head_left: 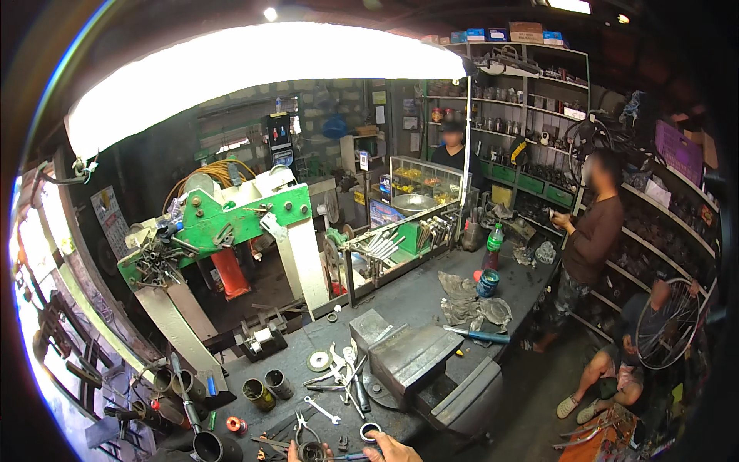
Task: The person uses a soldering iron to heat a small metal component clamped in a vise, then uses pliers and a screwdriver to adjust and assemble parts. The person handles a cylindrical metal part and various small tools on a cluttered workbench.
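Observation:
At the bench's near edge, my left hand (292,453) is closed around a dark, hollow round metal part (311,451), with fingertips showing on its right side. My right hand (394,450) is bent, and its thumb and fingers come together at a slim blue tool (348,456) that points toward the round part. The picture's lower edge cuts off much of this grip. A bright-rimmed metal ring (370,430) lies against or just beyond my right index finger. Pliers (301,422) with spread jaws rest beyond the round part, and a combination wrench (322,410) lies farther off.
A heavy bench vise (419,358) stands right of a pile of hand tools (345,373). Open cans (259,394) and a red-orange spool (236,424) sit at left. Rags (459,299) and a bottle (493,239) lie farther back. People stand (600,223) and sit (650,316) beyond the bench.

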A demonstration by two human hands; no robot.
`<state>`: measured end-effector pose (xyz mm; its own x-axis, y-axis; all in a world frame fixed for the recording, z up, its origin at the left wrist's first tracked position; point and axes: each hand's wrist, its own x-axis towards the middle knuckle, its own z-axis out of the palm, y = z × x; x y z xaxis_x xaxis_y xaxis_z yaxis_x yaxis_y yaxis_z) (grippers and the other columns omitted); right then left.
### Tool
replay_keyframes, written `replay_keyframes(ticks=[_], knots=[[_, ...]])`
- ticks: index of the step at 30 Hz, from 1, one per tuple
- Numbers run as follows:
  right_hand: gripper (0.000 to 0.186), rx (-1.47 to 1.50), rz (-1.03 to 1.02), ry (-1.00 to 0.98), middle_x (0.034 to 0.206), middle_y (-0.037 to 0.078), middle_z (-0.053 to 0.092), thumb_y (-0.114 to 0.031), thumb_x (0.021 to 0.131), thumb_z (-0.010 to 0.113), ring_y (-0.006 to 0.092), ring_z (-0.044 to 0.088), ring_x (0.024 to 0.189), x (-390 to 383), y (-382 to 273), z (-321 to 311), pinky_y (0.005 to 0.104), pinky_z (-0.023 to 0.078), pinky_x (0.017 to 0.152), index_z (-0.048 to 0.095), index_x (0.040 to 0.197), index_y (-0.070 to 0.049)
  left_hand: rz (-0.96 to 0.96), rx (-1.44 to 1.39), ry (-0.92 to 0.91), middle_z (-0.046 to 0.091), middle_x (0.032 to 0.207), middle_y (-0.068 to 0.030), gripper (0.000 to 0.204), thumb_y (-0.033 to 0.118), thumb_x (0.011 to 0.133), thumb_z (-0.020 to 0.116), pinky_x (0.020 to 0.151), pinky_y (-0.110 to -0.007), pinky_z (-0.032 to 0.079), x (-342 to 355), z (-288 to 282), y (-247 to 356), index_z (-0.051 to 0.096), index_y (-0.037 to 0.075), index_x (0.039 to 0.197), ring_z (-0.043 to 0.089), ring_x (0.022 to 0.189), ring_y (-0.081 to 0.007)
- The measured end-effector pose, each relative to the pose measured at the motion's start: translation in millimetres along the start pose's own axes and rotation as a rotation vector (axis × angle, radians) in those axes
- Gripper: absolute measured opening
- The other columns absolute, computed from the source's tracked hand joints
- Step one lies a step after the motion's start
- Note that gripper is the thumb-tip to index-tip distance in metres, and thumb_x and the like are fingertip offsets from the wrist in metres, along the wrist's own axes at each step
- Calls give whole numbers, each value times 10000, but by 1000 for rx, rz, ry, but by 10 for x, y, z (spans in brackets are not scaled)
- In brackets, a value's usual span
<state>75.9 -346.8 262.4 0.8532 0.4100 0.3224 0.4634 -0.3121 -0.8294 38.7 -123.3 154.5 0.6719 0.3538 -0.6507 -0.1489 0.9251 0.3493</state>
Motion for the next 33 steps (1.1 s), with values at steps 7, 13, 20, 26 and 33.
replay_keyframes(ticks=[7,13,20,26,33], knots=[[350,199,105,-95,1245,227,562,-148,933,696,389,593,1144,40,-184,-195,423,492,973,591,1248,-38,-45,-96,19,696,1086,-105,430,529,964,652,818,-467,535,-61,38,-14,695,133,1126,645,997,-323],[329,-110,-51,10,1132,218,707,-170,956,709,398,708,964,6,61,-97,438,585,759,638,1236,-12,-43,-55,34,700,1077,-100,434,532,958,657,816,-468,533,-172,159,-1,696,134,1127,648,999,-314],[300,183,41,-128,1223,262,664,-141,934,696,407,660,1101,81,-136,-204,454,551,919,666,1220,-57,-14,-34,18,709,1145,-80,422,520,983,616,902,-501,504,-110,46,16,701,157,1183,634,1070,-295],[315,-170,78,-161,1085,206,723,-204,945,711,391,717,954,130,-26,-122,446,581,832,677,1215,-45,-9,-2,56,714,1108,-77,398,513,991,602,906,-507,500,-149,103,51,709,156,1129,641,1040,-288],[250,36,-247,-95,1042,198,660,-198,907,738,420,673,851,319,-306,-197,463,549,761,704,1092,-33,21,-44,48,729,997,-79,407,534,981,598,883,-496,505,-78,39,118,712,143,983,662,976,-284]])
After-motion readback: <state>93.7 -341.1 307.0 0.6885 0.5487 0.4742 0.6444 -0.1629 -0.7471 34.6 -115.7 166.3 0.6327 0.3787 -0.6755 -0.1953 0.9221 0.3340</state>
